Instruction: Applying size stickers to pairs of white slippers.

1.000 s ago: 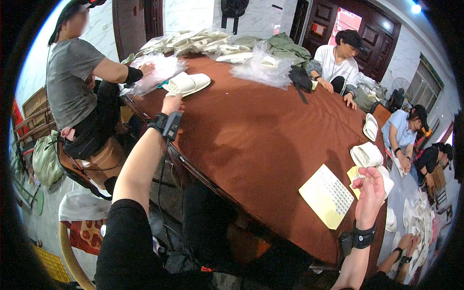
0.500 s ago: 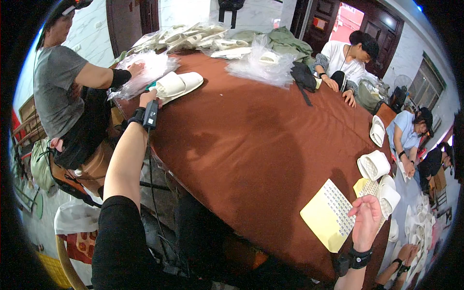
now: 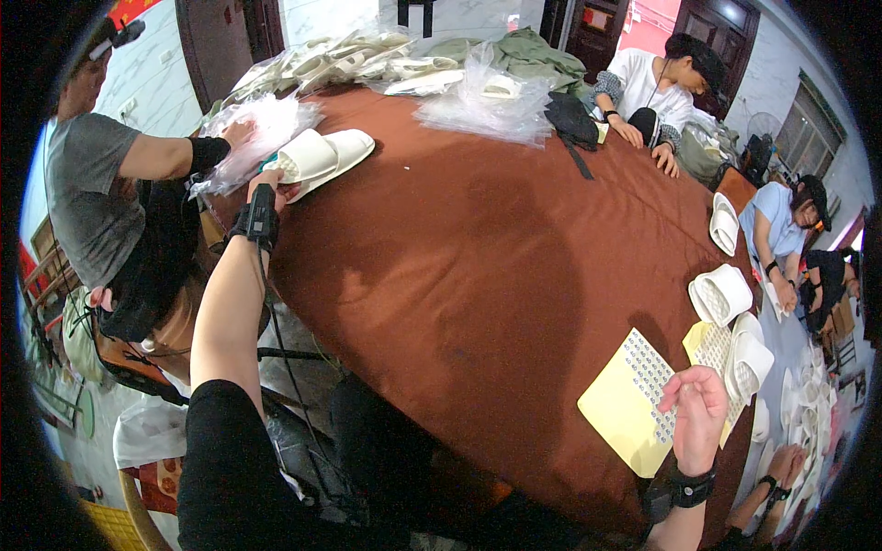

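Left grip (image 3: 266,184) at near end of white slippers (image 3: 317,158), worktop's (image 3: 432,266) far left; closure hidden, can't tell
Right grip (image 3: 700,409) half-curled over yellow label sheet (image 3: 617,406), contents unclear; steady slippers, fingertips light

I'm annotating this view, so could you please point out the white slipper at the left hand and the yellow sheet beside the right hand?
White slipper (image 3: 310,157): head view, on its broad strap.
Yellow sheet (image 3: 619,406): head view, on its plain yellow part.
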`<action>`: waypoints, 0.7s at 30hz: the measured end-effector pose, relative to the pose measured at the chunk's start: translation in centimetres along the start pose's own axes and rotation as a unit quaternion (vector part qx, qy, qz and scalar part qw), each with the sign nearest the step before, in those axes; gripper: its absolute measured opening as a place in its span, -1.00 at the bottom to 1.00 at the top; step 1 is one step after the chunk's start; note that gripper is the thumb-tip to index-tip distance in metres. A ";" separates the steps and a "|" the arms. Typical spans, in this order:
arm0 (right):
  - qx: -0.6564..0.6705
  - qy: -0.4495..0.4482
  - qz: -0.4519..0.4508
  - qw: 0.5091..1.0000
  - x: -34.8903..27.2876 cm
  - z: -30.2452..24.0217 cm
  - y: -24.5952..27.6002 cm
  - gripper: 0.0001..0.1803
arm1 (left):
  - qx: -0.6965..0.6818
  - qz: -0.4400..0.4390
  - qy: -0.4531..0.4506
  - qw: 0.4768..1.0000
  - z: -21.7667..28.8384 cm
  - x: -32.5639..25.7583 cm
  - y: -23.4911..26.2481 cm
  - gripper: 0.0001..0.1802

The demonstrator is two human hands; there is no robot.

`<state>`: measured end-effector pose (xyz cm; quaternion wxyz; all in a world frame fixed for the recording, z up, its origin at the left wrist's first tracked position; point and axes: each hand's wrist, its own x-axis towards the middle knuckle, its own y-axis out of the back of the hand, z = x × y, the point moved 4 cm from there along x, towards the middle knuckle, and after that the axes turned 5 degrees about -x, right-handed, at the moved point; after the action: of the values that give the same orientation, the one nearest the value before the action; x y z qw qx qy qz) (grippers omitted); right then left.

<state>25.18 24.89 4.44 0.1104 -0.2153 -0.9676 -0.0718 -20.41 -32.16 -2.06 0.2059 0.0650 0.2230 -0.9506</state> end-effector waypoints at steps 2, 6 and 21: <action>0.011 -0.007 0.000 1.000 0.0 0.0 -0.1 -0.87 | -0.006 -0.012 -0.018 1.000 0.1 -1.1 -0.1 -0.77; 0.008 -0.005 0.000 1.000 0.0 -0.2 -0.1 -0.85 | -0.026 -0.119 -0.022 0.992 1.0 -4.8 -1.4 -0.75; 0.033 -0.019 -0.068 0.997 -0.8 0.7 -0.5 -0.58 | 0.007 -0.448 0.084 0.890 -5.9 -36.6 -11.5 -0.67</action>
<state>25.56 24.30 3.55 0.0939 -0.1461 -0.9838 -0.0433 8.13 -6.81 5.16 -0.2613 0.0390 0.2385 -0.9345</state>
